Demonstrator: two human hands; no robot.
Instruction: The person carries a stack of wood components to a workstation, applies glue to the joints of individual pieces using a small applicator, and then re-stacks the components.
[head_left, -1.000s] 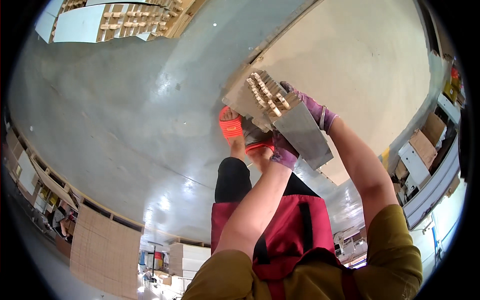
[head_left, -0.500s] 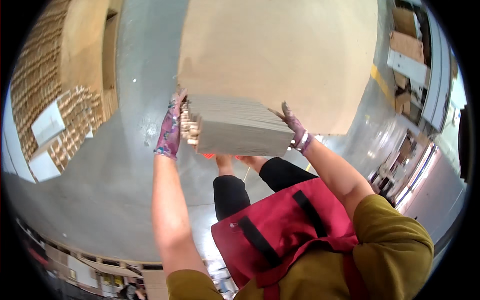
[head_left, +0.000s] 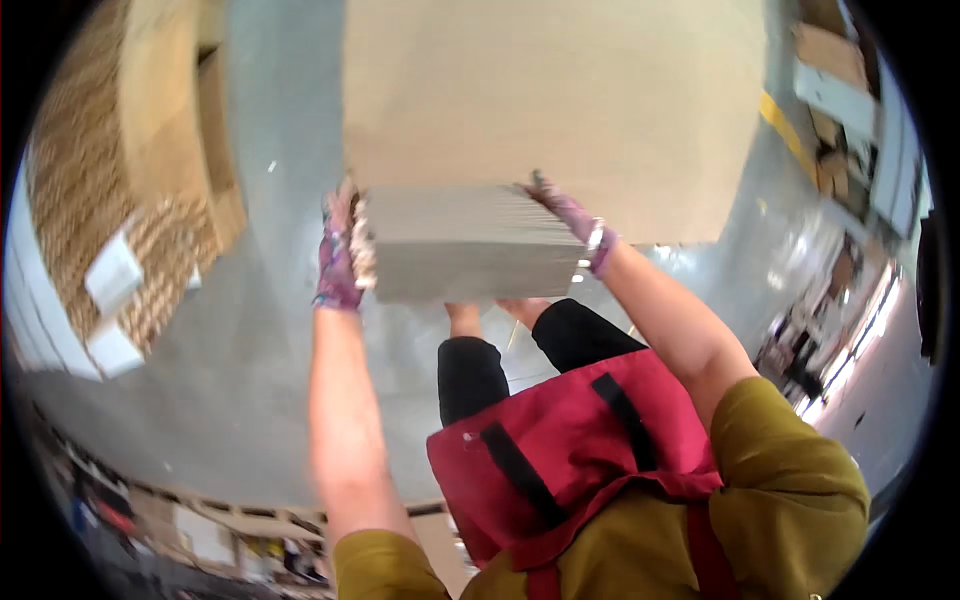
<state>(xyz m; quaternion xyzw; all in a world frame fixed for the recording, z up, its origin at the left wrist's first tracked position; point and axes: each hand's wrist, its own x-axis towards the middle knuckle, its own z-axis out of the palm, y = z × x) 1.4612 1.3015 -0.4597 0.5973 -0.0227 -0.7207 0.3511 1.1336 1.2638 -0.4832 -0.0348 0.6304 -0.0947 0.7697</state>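
Observation:
A thick stack of flat grey sheets [head_left: 470, 270], evenly piled, sits at the near edge of a broad tan board [head_left: 550, 90]. My left hand [head_left: 340, 250], in a purple patterned glove, presses against the stack's left end, where ragged light-brown edges show. At the opposite end my right hand [head_left: 565, 215], gloved alike, grips the far right corner with its thumb side over the top. The stack is clasped between both hands. Whether its underside rests on the board cannot be seen, and the lower fingers are hidden.
On the left stand piles of brown ridged cardboard [head_left: 85, 150] with white pieces [head_left: 115, 275] on top. Grey floor [head_left: 240, 400] spreads around the board, with a yellow line [head_left: 785, 130] at right. Shelves with boxes [head_left: 830, 60] stand at the far right.
The stack has turned slightly, so its front face lies more level and less of its left end shows. Both hands have moved with it, still at its two ends. The whole view has shifted a little.

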